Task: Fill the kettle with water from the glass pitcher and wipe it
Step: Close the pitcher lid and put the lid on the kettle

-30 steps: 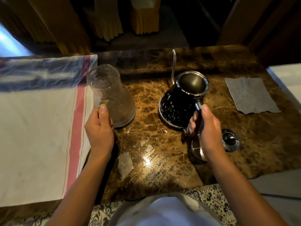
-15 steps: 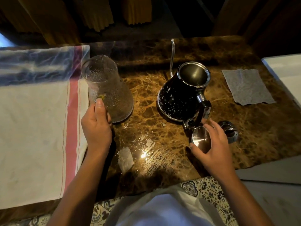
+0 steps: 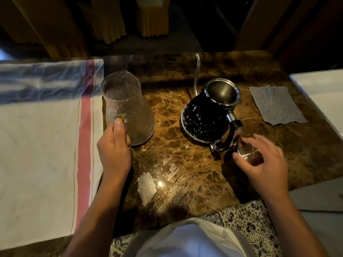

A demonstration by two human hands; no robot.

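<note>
The left hand is gripping the glass pitcher at its handle side, thumb lying up along the glass, other fingers curling round behind. The pitcher is standing upright on the marble counter, its base just beside the edge of the striped cloth; whether the two are touching is not clear. The glass is showing a bubbled texture; water level cannot be told.

The kettle is sitting right of the pitcher, well apart from it, black with white speckles, mouth open and uncovered, thin gooseneck spout pointing away from the person. Its handle is facing the right hand.

The right hand is curling its fingers and thumb around the kettle lid, a shiny metal piece sitting on the counter just beside the handle base. Fingers are spread a little over the rim, thumb tip at the near-left edge. Whether the lid is lifting off the counter cannot be told.

A grey wiping cloth is lying flat on the counter to the right of the kettle, apart from it. A pale wet-looking patch is lying on the marble nearer the person, between the two forearms.
</note>
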